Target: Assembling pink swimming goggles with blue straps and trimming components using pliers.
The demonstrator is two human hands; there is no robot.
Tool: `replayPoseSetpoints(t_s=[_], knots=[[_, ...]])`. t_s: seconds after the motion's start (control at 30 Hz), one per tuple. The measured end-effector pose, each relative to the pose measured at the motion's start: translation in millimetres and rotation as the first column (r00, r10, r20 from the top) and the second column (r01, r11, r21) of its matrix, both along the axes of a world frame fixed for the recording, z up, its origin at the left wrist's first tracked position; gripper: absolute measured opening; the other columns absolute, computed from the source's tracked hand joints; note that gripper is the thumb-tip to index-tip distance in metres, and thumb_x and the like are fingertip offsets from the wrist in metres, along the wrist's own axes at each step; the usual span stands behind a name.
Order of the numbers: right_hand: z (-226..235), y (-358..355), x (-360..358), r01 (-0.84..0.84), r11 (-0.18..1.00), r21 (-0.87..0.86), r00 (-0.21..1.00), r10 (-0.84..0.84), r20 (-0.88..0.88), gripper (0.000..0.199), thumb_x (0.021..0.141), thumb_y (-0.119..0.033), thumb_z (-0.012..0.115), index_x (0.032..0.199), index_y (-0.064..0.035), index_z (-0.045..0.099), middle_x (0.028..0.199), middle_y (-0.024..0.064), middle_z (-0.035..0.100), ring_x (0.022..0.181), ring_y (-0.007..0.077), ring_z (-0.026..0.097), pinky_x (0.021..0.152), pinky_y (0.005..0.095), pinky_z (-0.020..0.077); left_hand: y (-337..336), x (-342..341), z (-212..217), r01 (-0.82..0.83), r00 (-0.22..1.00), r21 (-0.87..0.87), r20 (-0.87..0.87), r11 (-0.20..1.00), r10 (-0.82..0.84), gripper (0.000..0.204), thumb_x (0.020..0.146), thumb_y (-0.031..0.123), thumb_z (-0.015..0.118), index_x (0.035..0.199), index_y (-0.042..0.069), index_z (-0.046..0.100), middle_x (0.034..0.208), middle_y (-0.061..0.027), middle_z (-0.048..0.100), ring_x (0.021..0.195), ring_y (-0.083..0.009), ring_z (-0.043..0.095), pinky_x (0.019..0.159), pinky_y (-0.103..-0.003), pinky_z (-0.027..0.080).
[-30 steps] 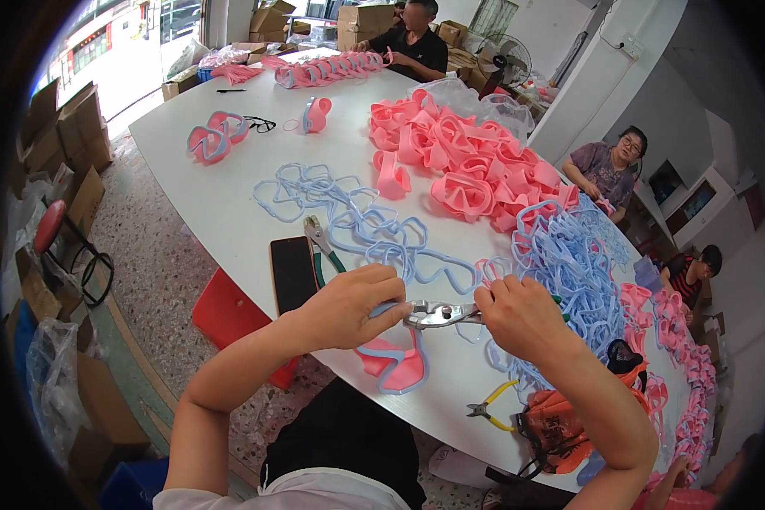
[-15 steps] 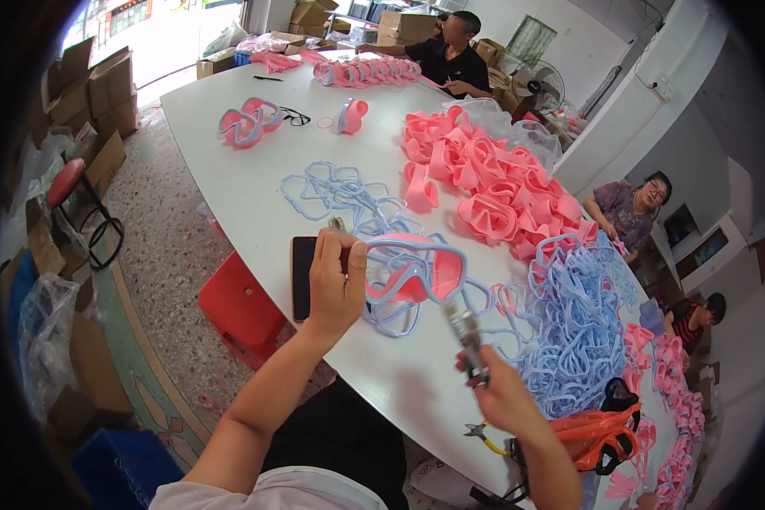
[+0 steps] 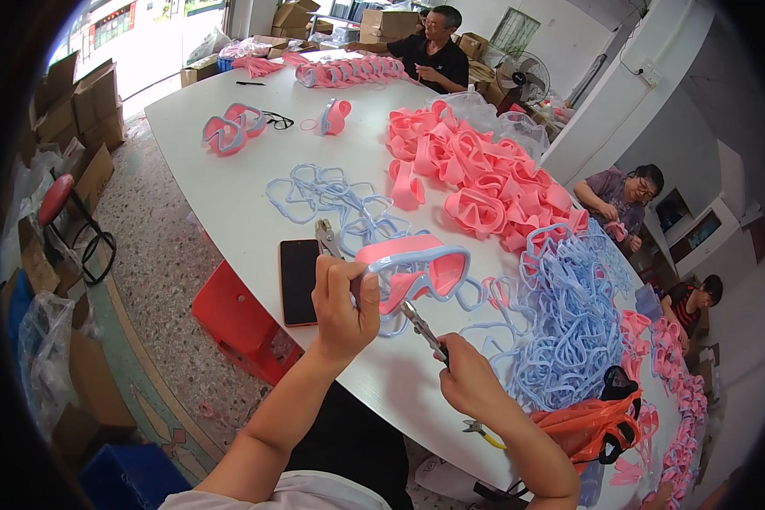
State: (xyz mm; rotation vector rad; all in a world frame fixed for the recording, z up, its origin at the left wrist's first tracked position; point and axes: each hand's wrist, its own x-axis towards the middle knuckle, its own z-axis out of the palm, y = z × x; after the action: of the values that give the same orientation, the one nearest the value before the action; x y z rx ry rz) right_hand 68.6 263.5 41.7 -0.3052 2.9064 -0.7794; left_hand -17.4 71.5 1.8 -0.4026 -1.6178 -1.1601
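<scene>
Pinched in my left hand (image 3: 345, 304) is a pink diving-mask skirt with a light-blue frame (image 3: 459, 257) around its edge, raised over the table. My right hand (image 3: 470, 378) is closed around silver-jawed pliers (image 3: 422, 325) with dark handles. Their jaws point up at the mask's lower edge; whether they grip it, I cannot tell. Behind my left hand shows the metal end of another tool (image 3: 327, 237), its lower part hidden. A dark phone (image 3: 298, 282) lies beside that hand. Loose light-blue frames (image 3: 323, 194) spread on the table beyond the mask.
A heap of pink skirts (image 3: 484, 183) and a pile of blue frames (image 3: 569, 323) cover the table's right side. Near an orange bag (image 3: 582, 429) lie yellow-handled cutters (image 3: 484, 433). A red stool (image 3: 238, 319) stands by the left edge. Several people sit around the table.
My left hand has tilted the mask, so its pink upper side shows. The pliers have moved left and up to its lower edge. The view has shifted slightly.
</scene>
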Motion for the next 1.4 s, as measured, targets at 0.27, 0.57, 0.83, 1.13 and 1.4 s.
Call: replayPoseSetpoints(t_s=[0.27,0.57,0.83,1.13,1.4], knots=[[-2.7,0.8,-10.7,0.042,0.978,0.203,0.998,-0.033,-0.047,0.023,0.077,0.000,0.051,0.099,0.0028,0.053,0.087,0.0222,0.061,0.082,0.0413,0.060,0.069,0.0509,0.0464,0.8,1.5,-5.0,0.056,0.995,0.052,0.081,0.997,-0.060,0.014,0.092,0.011,0.059,0.091,0.000,0.051,0.079,-0.0109,0.044,0.063,-0.0199,0.045,0.052,-0.031,0.038],[8.5,16.9,-12.4,0.084,0.939,0.333,0.965,0.008,-0.263,0.021,0.076,0.001,0.052,0.096,0.0015,0.053,0.089,0.0178,0.060,0.086,0.0370,0.059,0.069,0.0478,0.0493,-7.6,-0.2,-10.3,0.198,0.927,0.091,0.305,0.976,-0.216,0.018,0.093,0.014,0.062,0.088,0.000,0.051,0.073,-0.0064,0.044,0.059,-0.0139,0.042,0.052,-0.027,0.036],[-35.3,41.3,21.2,0.135,0.909,0.395,0.991,-0.129,-0.043,0.024,0.078,-0.008,0.059,0.100,0.0002,0.053,0.094,0.0190,0.061,0.089,0.0392,0.060,0.076,0.0507,0.0471,-20.8,-20.4,-36.7,0.218,0.812,0.527,0.368,0.821,-0.452,0.020,0.098,0.018,0.055,0.085,0.004,0.049,0.069,0.0044,0.041,0.063,-0.0034,0.037,0.051,-0.023,0.030],[-74.4,37.4,31.5,0.149,0.909,0.390,0.983,-0.178,0.038,0.044,0.078,-0.030,0.071,0.103,0.0015,0.055,0.099,0.0186,0.060,0.092,0.0354,0.060,0.076,0.0467,0.0518,-11.3,-6.2,-28.6,0.282,0.679,0.646,0.388,0.710,-0.623,0.017,0.100,0.017,0.052,0.086,0.009,0.049,0.071,0.0074,0.043,0.062,0.0008,0.034,0.052,-0.017,0.027],[-46.7,-2.5,-7.0,0.244,0.456,-0.856,0.958,-0.253,0.138,0.035,0.092,-0.023,0.065,0.115,0.0003,0.054,0.109,0.0099,0.060,0.097,0.0187,0.060,0.073,0.0341,0.0532,21.0,20.7,-22.2,0.369,0.850,0.415,0.211,0.831,-0.483,0.017,0.098,0.014,0.053,0.087,0.004,0.047,0.073,0.0024,0.041,0.061,-0.0041,0.035,0.053,-0.021,0.030]])
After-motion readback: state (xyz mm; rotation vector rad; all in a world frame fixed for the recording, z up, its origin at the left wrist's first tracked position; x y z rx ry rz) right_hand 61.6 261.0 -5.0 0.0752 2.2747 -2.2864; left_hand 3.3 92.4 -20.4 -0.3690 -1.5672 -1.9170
